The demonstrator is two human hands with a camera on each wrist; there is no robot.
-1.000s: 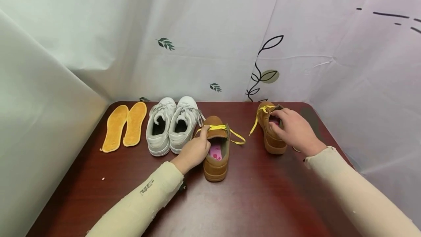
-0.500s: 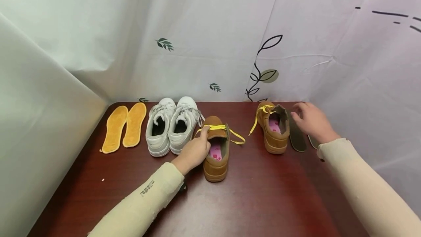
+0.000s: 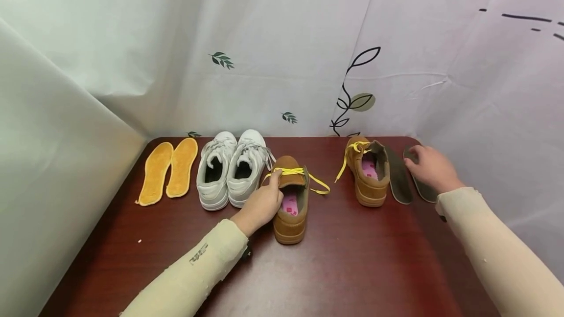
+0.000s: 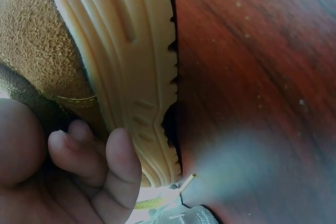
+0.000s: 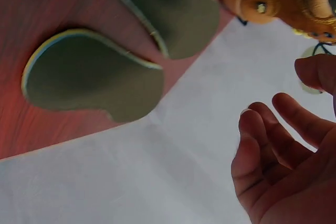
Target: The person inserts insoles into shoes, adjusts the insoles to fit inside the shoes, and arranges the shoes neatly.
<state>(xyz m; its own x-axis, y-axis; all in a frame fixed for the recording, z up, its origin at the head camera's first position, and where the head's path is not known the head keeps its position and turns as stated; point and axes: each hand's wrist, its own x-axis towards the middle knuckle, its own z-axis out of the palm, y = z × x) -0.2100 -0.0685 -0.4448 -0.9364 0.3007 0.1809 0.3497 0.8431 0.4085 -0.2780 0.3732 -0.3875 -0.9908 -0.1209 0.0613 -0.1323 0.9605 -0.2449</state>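
In the head view, my left hand (image 3: 261, 208) grips the near brown shoe (image 3: 289, 231) at its left side, a finger lying by the yellow laces. In the left wrist view, curled fingers (image 4: 79, 153) are beside the tan sole (image 4: 123, 45). A pink insole (image 3: 290, 204) lies inside that shoe. My right hand (image 3: 434, 168) is over the rightmost dark insole (image 3: 426, 192); in the right wrist view its fingers (image 5: 286, 142) are loosely bent and apart from the insoles. Another dark insole (image 3: 398, 180) lies beside the far brown shoe (image 3: 371, 192), which also has a pink insole inside.
White sneakers (image 3: 212, 192) stand side by side left of the near brown shoe. Farther left lie two orange insoles (image 3: 155, 172). A white cloth (image 3: 255, 62) hangs behind the dark red table (image 3: 343, 268) and at its sides.
My right hand has moved right, from the opening of the far brown shoe to above the rightmost dark insole. My left hand stays on the near shoe.
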